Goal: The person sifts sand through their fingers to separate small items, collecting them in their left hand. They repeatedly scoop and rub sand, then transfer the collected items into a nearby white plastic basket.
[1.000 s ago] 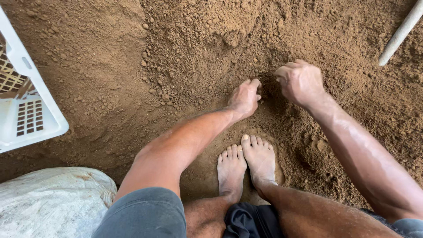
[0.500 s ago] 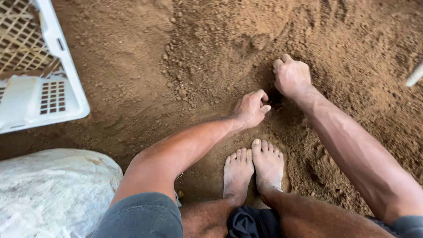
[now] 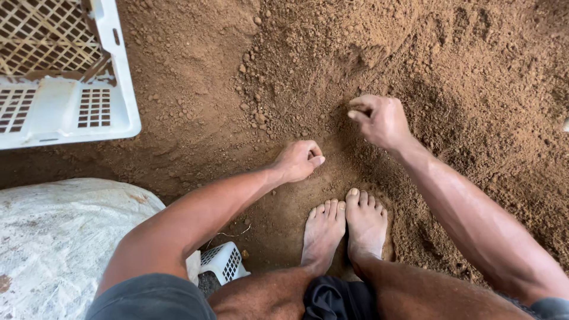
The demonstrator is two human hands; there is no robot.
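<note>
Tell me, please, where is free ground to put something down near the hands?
Free soil lies between the white crate and the left hand, and beyond the right hand toward the loose heap. It is crowded near the feet, with both hands, the white sack and a small white basket.

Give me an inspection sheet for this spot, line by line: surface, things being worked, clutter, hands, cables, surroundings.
Surface: loose brown soil with small clods, heaped at upper right.
Things worked: the soil only; whether either fist holds any cannot be told.
Clutter: white crate upper left; small white basket by the knee.
Hands: left hand curled on the soil; right hand curled just beyond it, apart.
Cables: nothing seen.
Surroundings: white sack lower left; bare feet on soil.
</note>
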